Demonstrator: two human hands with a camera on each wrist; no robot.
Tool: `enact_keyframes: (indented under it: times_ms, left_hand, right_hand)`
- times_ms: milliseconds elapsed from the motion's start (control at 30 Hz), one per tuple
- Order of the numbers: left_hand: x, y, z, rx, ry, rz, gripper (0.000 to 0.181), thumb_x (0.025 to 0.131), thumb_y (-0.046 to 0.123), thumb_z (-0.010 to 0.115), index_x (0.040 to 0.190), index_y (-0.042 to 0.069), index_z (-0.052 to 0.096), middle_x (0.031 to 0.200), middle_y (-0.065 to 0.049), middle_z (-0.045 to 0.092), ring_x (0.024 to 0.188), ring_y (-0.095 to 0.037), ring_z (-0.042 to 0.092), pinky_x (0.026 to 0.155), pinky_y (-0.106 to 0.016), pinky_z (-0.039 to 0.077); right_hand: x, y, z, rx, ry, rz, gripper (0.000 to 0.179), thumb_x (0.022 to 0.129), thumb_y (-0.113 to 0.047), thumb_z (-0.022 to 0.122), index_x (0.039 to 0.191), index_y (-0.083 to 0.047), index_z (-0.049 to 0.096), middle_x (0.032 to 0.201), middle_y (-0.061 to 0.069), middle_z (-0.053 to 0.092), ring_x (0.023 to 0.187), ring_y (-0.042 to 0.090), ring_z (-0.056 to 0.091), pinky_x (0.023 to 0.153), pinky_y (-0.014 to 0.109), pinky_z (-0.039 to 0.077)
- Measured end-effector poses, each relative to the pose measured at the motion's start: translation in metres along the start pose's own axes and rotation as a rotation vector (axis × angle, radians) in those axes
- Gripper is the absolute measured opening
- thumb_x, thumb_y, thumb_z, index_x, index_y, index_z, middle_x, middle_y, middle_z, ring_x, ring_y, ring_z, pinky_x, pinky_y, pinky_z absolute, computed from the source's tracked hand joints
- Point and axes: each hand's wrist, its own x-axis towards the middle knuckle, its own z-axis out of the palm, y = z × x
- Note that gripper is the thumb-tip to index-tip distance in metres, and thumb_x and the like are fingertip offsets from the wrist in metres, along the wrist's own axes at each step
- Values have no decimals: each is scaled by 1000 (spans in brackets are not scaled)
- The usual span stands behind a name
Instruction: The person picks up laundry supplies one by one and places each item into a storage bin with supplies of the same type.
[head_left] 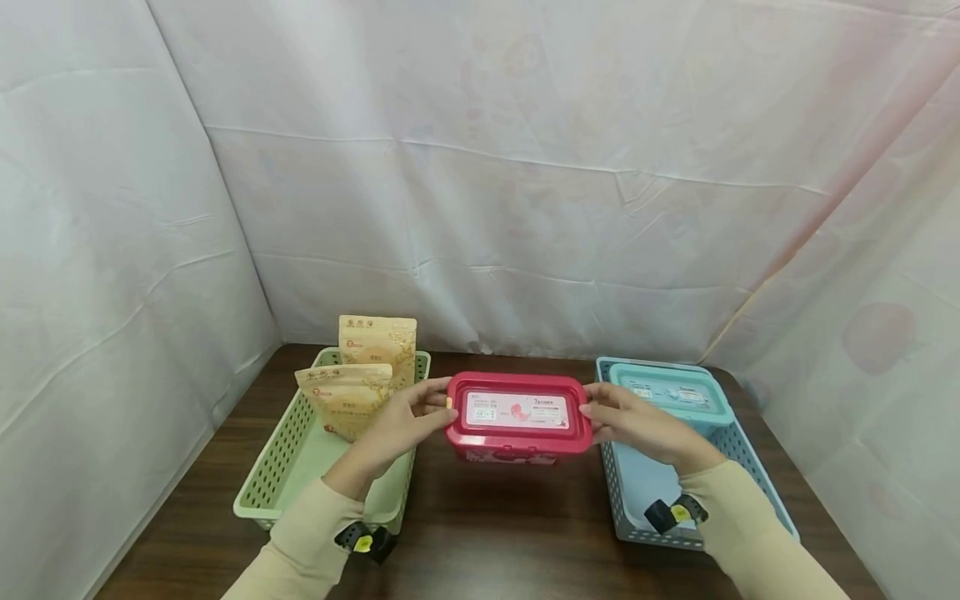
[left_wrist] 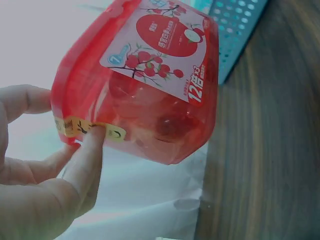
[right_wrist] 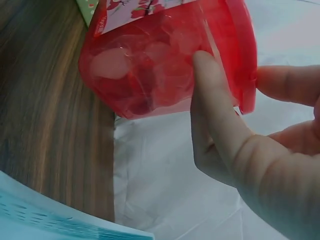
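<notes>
A red lidded plastic box [head_left: 517,410] with a pink label on its lid is held between both hands above the middle of the table. My left hand [head_left: 405,421] grips its left end, and my right hand [head_left: 633,421] grips its right end. In the left wrist view, the box's see-through red body [left_wrist: 160,95] carries a cherry-print label, and the left fingers [left_wrist: 90,155] pinch the lid's rim beside a yellow sticker. The right wrist view shows the right fingers [right_wrist: 215,90] on the rim at the other end. Rounded shapes show dimly inside the box.
On the left stands a green basket [head_left: 273,450] with two yellow pouches [head_left: 378,342] upright in it. A blue basket [head_left: 750,467] on the right holds a turquoise lidded box [head_left: 675,396] at its back. White sheeting [head_left: 480,192] hangs behind the dark wooden table [head_left: 502,533].
</notes>
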Motion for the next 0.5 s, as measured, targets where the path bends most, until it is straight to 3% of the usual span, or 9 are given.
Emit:
enact_keyframes:
  times_ms: [233, 500]
  left_hand:
    - [1, 3, -4, -247, -26, -19, 57, 95, 11, 69, 145, -5, 47, 126, -21, 59, 112, -22, 61, 96, -33, 52]
    - [2, 0, -6, -343, -39, 11, 55, 99, 13, 64, 147, -5, 45, 138, -22, 55, 118, -20, 60, 101, -33, 48]
  right_hand:
    - [-6, -6, 0, 9, 63, -44, 60, 103, -25, 59, 147, 6, 33, 132, 24, 52, 109, 32, 62, 91, 39, 56]
    - [-8, -6, 2, 74, 142, -85, 58, 103, -22, 58, 149, 5, 36, 134, 24, 54, 106, 27, 64, 90, 37, 56]
